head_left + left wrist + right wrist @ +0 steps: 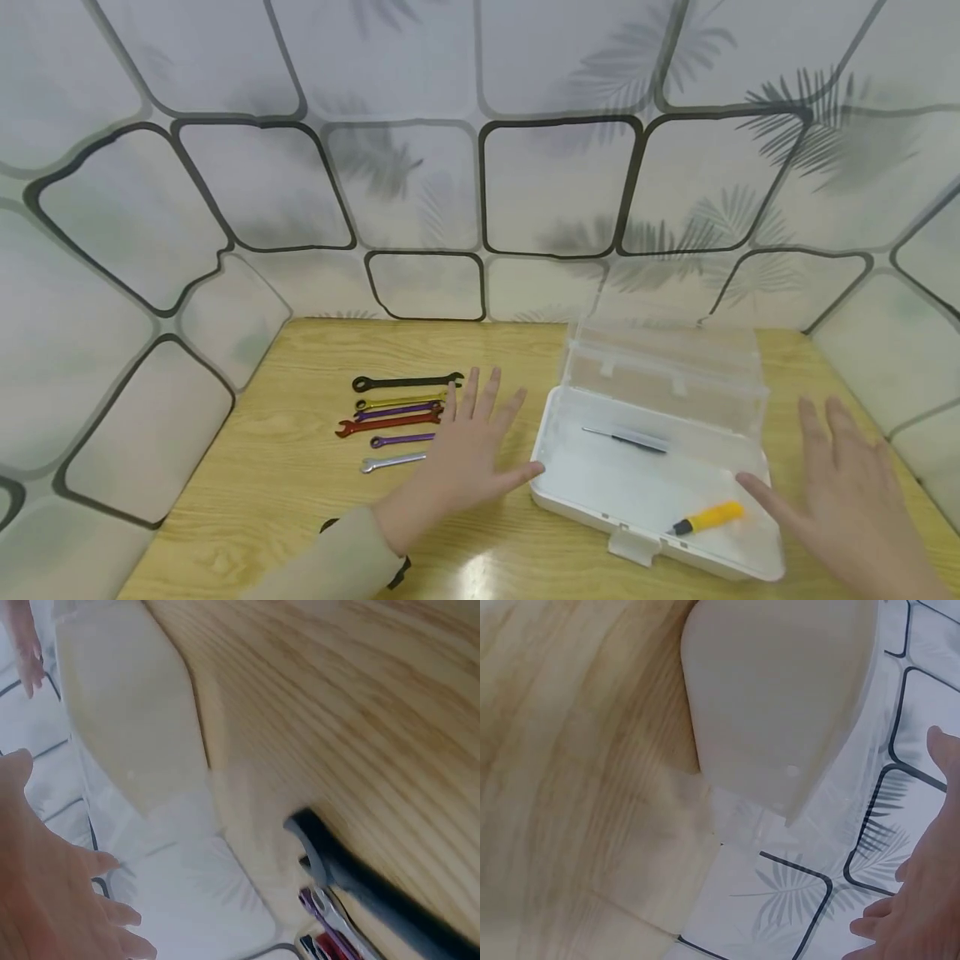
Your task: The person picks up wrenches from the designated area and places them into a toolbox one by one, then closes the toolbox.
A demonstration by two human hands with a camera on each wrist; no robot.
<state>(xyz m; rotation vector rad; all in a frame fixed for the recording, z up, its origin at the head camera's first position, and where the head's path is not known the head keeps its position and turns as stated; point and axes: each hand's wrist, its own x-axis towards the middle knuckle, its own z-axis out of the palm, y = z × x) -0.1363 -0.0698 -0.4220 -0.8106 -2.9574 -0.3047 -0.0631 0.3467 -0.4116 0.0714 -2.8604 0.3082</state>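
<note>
My left hand (468,454) hovers over the table with fingers spread, between several wrenches and an open white plastic box (573,510). Its thumb points at the box's left rim; whether they touch I cannot tell. My right hand (847,483), also spread and holding nothing, is beside the box's right end. Inside the box lie a yellow-handled tool (708,518) and a thin, dark-handled tool (637,443). Black (405,382), red (386,423) and silver (393,462) wrenches lie left of the left hand, with yellow and purple ones among them; the hand covers some ends.
A clear lid (667,358) stands raised behind the box, and a latch (633,546) hangs at its front. Patterned fabric walls (420,183) enclose the wooden table (300,467). Close up in the left wrist view is a dark, hook-ended piece (375,889).
</note>
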